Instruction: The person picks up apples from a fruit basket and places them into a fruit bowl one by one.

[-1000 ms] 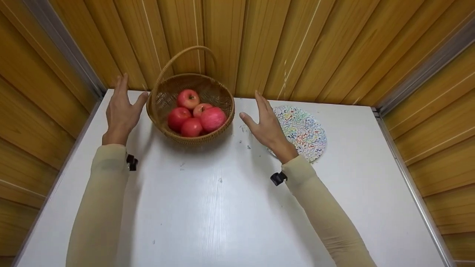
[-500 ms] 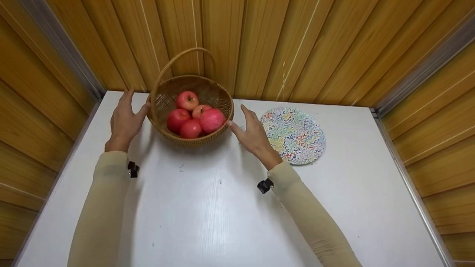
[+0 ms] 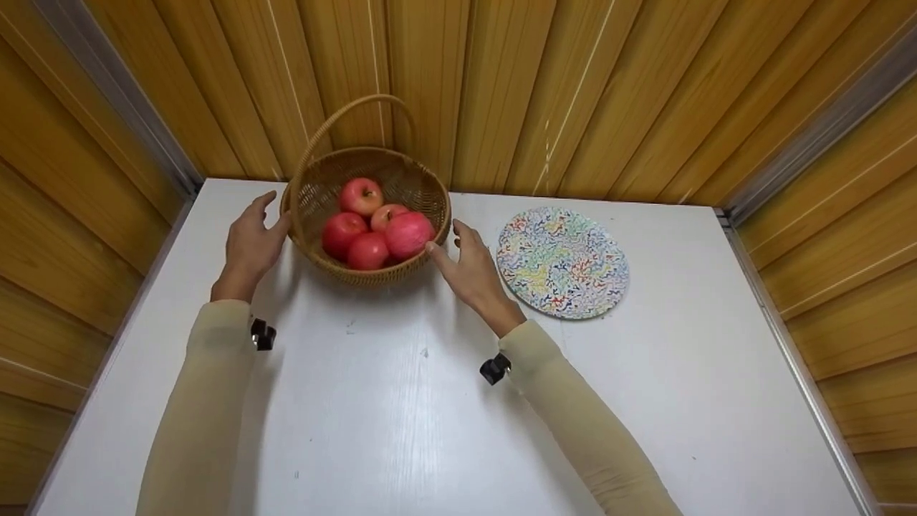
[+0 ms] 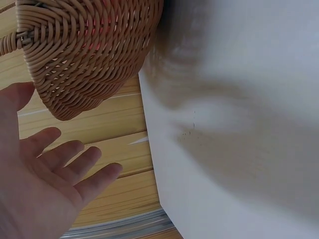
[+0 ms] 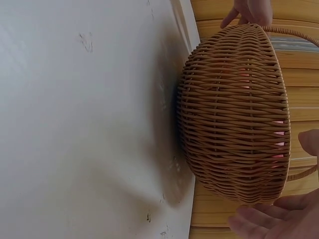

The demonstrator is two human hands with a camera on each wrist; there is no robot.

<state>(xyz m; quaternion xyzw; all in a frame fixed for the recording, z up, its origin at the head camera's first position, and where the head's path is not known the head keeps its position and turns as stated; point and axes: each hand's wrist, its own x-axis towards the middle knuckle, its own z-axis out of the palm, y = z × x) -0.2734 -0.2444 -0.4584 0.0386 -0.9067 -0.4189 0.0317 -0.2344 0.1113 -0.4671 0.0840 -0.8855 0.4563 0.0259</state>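
A woven wicker basket [image 3: 372, 276] with a tall arched handle [image 3: 344, 107] stands on the white table. Inside it lie several red apples [image 3: 369, 249]. At its left side is my left hand [image 3: 251, 240], its thumb right at the rim. The left wrist view shows that hand's fingers [image 4: 84, 159] spread and relaxed, apart from the weave. My right hand [image 3: 469, 269] is at the basket's right side, thumb by the front rim. In the right wrist view, its fingertips [image 5: 249, 216] reach the basket's side while the thumb [image 5: 310, 142] stands off the rim.
A round, flat mat [image 3: 562, 263] with a multicoloured speckled pattern lies on the table [image 3: 401, 430] right of the basket. Wood-patterned panels [image 3: 501, 93] rise close behind the basket and along both sides. Metal strips [image 3: 788, 351] run along the side edges.
My right hand has moved left, off the mat, to the basket's right side. My left hand has drawn back slightly and to the right, up to the rim. The basket stays in place.
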